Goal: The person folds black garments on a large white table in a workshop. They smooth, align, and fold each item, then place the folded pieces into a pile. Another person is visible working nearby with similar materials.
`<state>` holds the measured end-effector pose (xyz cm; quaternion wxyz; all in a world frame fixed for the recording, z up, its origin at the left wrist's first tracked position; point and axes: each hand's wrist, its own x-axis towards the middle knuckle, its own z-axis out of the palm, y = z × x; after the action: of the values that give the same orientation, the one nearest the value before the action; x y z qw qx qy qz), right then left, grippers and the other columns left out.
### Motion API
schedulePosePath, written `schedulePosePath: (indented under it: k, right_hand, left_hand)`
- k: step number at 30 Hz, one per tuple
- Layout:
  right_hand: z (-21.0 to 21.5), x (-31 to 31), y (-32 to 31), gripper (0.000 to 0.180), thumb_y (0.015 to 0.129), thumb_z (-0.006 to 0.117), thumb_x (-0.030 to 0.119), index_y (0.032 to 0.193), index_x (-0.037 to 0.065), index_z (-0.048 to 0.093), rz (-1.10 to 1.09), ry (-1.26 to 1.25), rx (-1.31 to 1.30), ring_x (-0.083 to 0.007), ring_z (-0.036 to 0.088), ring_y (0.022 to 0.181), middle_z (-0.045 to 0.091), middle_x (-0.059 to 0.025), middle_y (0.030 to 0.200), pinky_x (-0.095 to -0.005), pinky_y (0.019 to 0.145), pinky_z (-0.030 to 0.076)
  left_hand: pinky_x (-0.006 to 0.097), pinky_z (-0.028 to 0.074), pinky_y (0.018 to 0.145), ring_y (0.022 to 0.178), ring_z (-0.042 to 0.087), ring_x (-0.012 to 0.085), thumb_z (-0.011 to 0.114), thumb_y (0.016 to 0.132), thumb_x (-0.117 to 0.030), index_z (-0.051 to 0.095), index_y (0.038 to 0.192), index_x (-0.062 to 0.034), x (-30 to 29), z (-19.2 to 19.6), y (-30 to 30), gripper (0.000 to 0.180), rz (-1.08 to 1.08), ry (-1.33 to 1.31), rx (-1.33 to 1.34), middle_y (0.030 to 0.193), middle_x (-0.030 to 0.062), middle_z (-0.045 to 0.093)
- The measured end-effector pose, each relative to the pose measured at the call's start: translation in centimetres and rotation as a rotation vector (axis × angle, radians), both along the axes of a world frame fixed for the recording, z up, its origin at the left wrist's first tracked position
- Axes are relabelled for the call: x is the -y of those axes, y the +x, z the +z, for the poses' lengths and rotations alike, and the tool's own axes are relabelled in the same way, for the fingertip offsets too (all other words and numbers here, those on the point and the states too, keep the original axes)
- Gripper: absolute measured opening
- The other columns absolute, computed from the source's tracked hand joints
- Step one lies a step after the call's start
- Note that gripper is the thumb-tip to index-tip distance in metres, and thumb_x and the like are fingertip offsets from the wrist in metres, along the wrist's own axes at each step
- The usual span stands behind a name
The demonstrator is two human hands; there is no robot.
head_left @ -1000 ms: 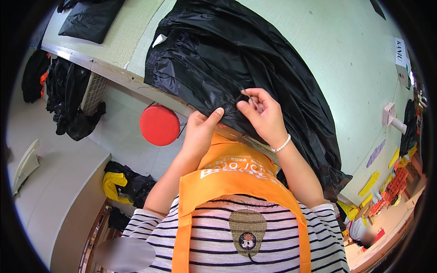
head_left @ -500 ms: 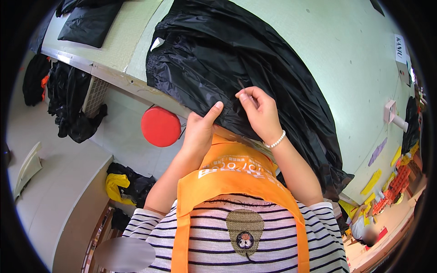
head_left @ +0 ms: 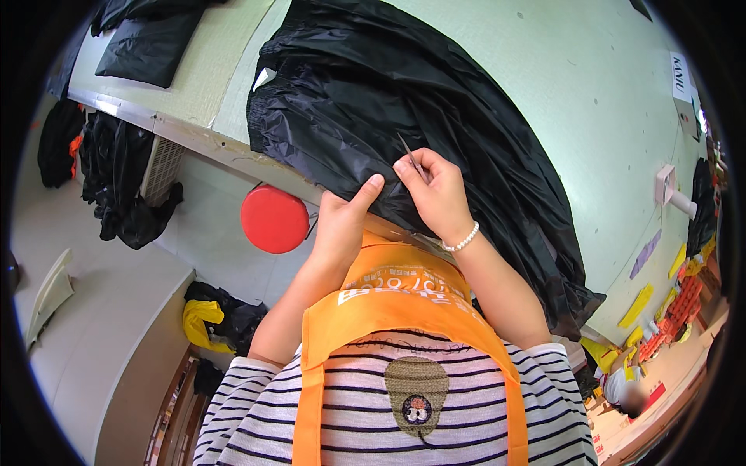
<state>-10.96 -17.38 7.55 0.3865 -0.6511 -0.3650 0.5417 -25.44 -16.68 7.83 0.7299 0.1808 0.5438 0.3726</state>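
The black garment (head_left: 342,116) is spread along the near edge of the table (head_left: 559,93), pinched at its near side by the left hand (head_left: 342,221). Just rightward, a slim pointed tool (head_left: 412,160) is gripped by the right hand (head_left: 437,194), its long axis angled toward the far left; compared with the earlier frame, more of it is exposed.

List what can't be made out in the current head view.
- Left hand: fingertips other than the thumb's, hidden by the black garment.
- Thin metal tool: its lower end, covered by the right hand.
- Black garment: its far side, cut off by the top edge.
- Person at far right: head blurred.
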Motion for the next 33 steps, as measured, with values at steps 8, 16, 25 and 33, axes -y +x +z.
schedulePosePath:
  k: [8,16,25,33]
  right_hand:
    - [2.3,2.9,2.9,0.02,0.089,0.06,0.021,0.097,0.003,0.054,0.168,0.083,0.384,-0.022,0.06,0.07,0.06,-0.0089,0.086,-0.0288,0.064,0.048]
    - [2.5,1.6,0.8,0.019,0.085,0.064,0.019,0.094,0.004,0.056,0.22,0.243,0.567,-0.0222,0.061,0.07,0.059,-0.0075,0.086,-0.0288,0.06,0.05]
    - [2.8,1.3,-0.1,0.017,0.084,0.064,0.02,0.094,0.007,0.058,0.195,0.237,0.613,-0.0246,0.062,0.068,0.06,-0.0067,0.086,-0.0323,0.057,0.049]
    - [2.3,1.2,-0.4,0.014,0.084,0.065,0.019,0.089,0.008,0.059,0.21,0.289,0.677,-0.0255,0.061,0.064,0.059,-0.0057,0.08,-0.0321,0.054,0.047]
  left_hand:
    - [0.019,0.038,0.055,0.066,0.052,0.0029,0.067,0.085,-0.021,0.063,0.093,-0.005,-0.2,-0.2,-0.3,0.018,-0.035,-0.089,-0.022,0.081,-0.0025,0.062]
    - [0.022,0.045,0.066,0.075,0.057,0.0065,0.064,0.086,-0.013,0.063,0.095,-0.0016,-0.4,0.5,0.4,0.015,-0.002,0.015,-0.017,0.087,0.0001,0.064]
    - [0.023,0.046,0.072,0.08,0.057,0.0073,0.065,0.086,-0.013,0.066,0.094,0.0021,-0.3,1.1,0.1,0.017,-0.03,0.039,-0.092,0.089,0.0007,0.065]
    - [0.022,0.045,0.07,0.078,0.057,0.0062,0.065,0.085,-0.012,0.066,0.092,0.0022,-0.2,0.7,-0.1,0.016,-0.014,0.035,-0.071,0.086,0.0002,0.065]
